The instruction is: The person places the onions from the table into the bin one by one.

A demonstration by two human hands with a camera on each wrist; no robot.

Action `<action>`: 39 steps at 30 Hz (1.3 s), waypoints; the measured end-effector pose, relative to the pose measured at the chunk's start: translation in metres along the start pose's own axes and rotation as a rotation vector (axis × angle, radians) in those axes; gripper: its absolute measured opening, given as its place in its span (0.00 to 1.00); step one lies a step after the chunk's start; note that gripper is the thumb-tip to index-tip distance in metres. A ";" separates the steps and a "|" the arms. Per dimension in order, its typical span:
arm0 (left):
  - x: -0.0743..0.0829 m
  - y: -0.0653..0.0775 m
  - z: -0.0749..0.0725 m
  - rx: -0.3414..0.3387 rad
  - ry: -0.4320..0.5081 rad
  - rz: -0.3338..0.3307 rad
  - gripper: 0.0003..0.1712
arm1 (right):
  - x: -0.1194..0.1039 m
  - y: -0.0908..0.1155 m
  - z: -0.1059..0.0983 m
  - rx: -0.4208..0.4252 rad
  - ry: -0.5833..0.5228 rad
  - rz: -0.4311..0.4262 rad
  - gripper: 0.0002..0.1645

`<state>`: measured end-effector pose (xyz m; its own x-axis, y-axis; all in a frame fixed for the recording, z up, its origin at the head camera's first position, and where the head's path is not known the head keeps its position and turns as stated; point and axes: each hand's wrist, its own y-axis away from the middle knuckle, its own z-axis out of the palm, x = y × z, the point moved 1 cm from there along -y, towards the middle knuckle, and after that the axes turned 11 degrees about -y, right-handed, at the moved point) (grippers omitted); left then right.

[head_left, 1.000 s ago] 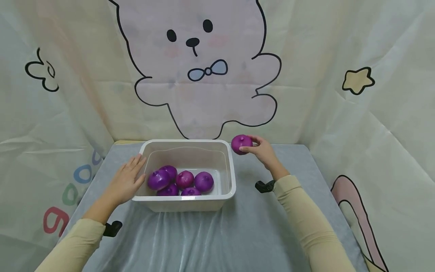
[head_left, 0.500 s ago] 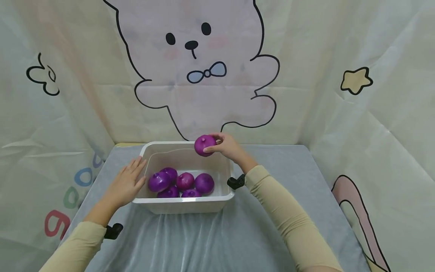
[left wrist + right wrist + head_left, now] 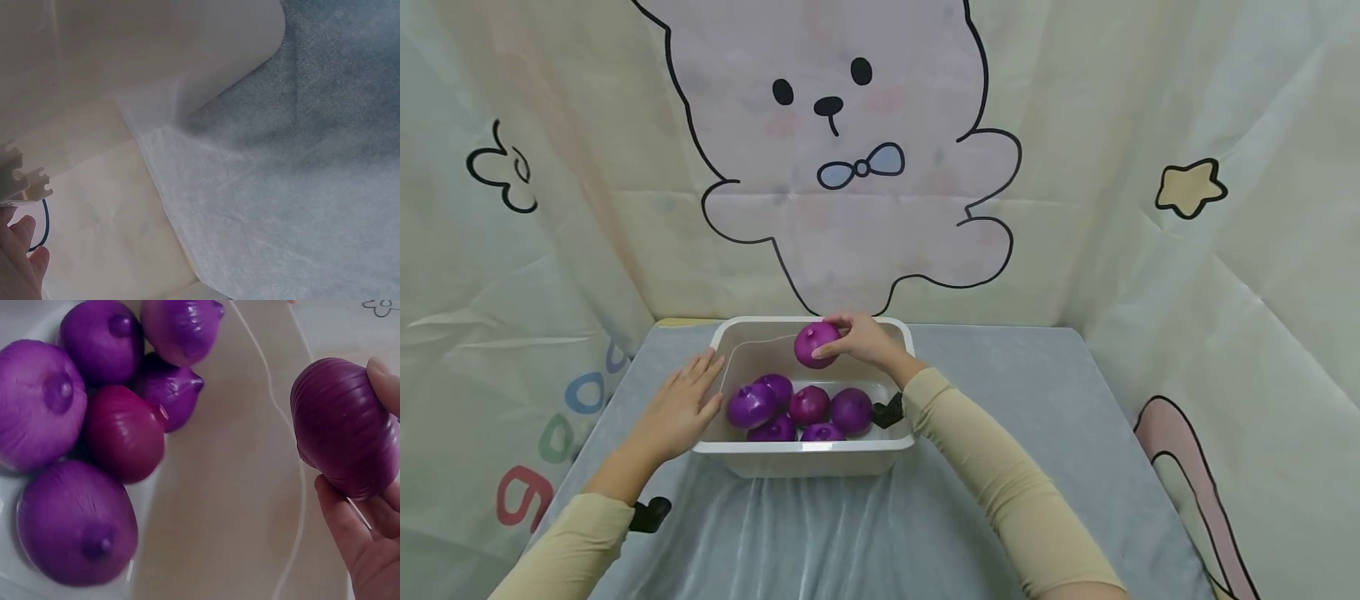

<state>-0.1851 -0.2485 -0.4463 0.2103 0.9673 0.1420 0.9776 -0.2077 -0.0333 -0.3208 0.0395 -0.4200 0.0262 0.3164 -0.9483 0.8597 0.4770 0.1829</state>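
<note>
In the head view my right hand [image 3: 867, 340] grips a purple onion [image 3: 816, 345] between thumb and fingers, inside the far part of a white plastic tub [image 3: 808, 447]. The right wrist view shows the held onion [image 3: 347, 428] with ridged, shiny skin, apart from the others. Several more purple onions [image 3: 852, 411] lie together on the tub's floor, one of them a redder onion [image 3: 125, 434]. My left hand [image 3: 676, 410] rests on the tub's left rim with its fingers straight. In the left wrist view only some fingertips [image 3: 39, 262] show, beside the tub's outer wall [image 3: 125, 50].
The tub stands on a table covered with grey-blue cloth [image 3: 1000, 467]. Behind it hangs a pale curtain [image 3: 1075, 167] with a cartoon bear, and similar curtains close off both sides. A dark camera mount [image 3: 887, 412] sits at my right wrist, over the tub's right side.
My right hand has carried its onion leftward from beyond the tub's right rim, over the rim, then lower into the tub. The left hand has stayed on the left rim.
</note>
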 end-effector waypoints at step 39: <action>-0.002 0.001 0.004 0.018 0.053 -0.007 0.35 | 0.044 -0.032 0.051 -0.038 0.090 0.054 0.41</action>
<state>-0.1846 -0.2505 -0.4505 0.2035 0.9596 0.1941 0.9790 -0.1976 -0.0495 -0.3214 -0.0033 -0.4810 0.0242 0.4140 -0.9099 0.8381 0.4878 0.2442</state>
